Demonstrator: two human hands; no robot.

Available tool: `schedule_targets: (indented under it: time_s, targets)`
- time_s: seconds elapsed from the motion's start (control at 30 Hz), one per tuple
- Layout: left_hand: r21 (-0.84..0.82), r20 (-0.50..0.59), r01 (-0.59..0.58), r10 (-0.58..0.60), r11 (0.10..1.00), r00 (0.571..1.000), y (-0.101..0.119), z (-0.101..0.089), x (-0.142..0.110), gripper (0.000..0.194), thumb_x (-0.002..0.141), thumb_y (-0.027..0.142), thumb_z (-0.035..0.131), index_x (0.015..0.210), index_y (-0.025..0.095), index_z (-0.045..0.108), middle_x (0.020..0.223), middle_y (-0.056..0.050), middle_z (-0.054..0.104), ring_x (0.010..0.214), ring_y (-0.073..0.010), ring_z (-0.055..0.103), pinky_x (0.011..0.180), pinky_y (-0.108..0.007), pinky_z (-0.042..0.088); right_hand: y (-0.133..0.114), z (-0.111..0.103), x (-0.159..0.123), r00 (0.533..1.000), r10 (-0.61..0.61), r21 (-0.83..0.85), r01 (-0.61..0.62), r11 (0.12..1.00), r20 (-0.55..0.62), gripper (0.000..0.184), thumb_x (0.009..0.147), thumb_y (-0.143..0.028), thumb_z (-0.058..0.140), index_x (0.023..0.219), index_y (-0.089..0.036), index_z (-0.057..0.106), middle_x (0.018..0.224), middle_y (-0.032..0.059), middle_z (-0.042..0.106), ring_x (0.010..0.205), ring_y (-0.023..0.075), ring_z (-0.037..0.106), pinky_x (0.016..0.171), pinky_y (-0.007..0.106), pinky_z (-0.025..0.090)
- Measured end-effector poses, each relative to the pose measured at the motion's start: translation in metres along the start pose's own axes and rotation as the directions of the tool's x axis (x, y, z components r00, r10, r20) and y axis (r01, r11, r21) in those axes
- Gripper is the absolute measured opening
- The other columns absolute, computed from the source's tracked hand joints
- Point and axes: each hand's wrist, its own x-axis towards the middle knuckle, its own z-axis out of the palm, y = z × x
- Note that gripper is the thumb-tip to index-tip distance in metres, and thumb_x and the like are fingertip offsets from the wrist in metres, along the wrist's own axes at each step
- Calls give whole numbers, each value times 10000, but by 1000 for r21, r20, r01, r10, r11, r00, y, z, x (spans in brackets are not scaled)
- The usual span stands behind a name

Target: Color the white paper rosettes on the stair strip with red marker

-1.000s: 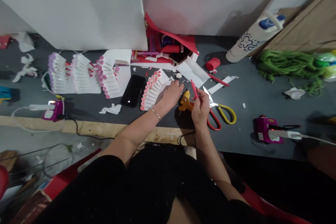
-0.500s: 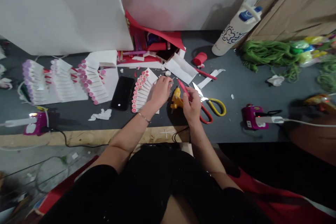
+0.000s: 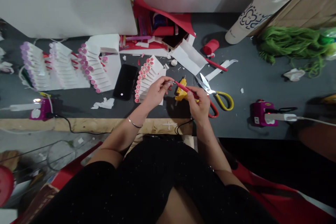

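Note:
My right hand (image 3: pixel 199 104) is closed around a slim red pen-like stick (image 3: pixel 183 86), whose tip points left. At that tip the fingers of my left hand (image 3: pixel 159 90) are pinched together; what they hold is too small to make out. Under the stick lies a yellow glue gun (image 3: pixel 181 92), partly hidden by my right hand. Beside that hand, scissors (image 3: pixel 223 100) with one yellow and one red handle lie with their blades apart. Left of my left hand, red-and-white round heads on white stems (image 3: pixel 144 77) are lined up on white card.
Left of the hands are a black phone (image 3: pixel 125 82) and cards of purple and pink heads (image 3: pixel 89 68). Farther back stand a red box (image 3: pixel 181 22) of supplies and a white bottle (image 3: pixel 252 15). Purple power blocks (image 3: pixel 262 112) with cables sit at both sides; another person is at the right.
My left hand has come up to the tip of the red stick, fingers pinched. The stick has turned flatter, pointing left. The whole view has shifted a little.

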Motion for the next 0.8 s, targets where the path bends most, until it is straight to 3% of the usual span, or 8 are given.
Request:
schedule_targets:
  time_s: [0.17,0.3,0.37,0.57,0.8]
  targets:
    - [78,36,-91,88,993,995,2,-1,-10,188,1069,199,552,1180,175,701,1028,-56,745,809,-136,669,757,-270,550,-1,-10,1,997,-42,-47,45,998,67,220,1006,-412,628,1030,-272,796,961,54,822,859,241,731,867,457,536]
    - [200,162,-174,142,964,976,9,-6,-19,141,1048,172,603,1086,185,739,979,-51,749,895,-159,699,857,-302,552,1,-27,5,966,-61,-52,77,996,253,187,984,-408,676,1017,-277,806,943,51,825,857,244,738,837,437,546]
    - [171,220,-153,114,973,969,13,-8,-25,121,1049,195,613,1067,187,732,894,-27,736,810,-143,689,804,-288,545,1,-37,7,939,-30,-16,38,999,341,192,981,-420,689,1025,-270,801,947,52,825,850,237,739,803,415,559]
    - [46,261,-53,39,998,965,16,-4,-45,97,1023,263,628,1017,198,698,781,3,705,657,-112,652,671,-253,525,-8,-54,2,865,4,35,-25,999,501,186,985,-411,694,1038,-259,786,964,61,817,872,232,737,810,401,572]
    - [46,236,-4,-7,999,972,7,-4,-48,152,1014,336,621,1058,200,673,826,-17,731,722,-138,696,716,-276,563,-11,-43,-5,868,58,22,-80,997,493,197,1004,-391,644,1020,-244,773,962,65,816,871,220,725,832,399,562]
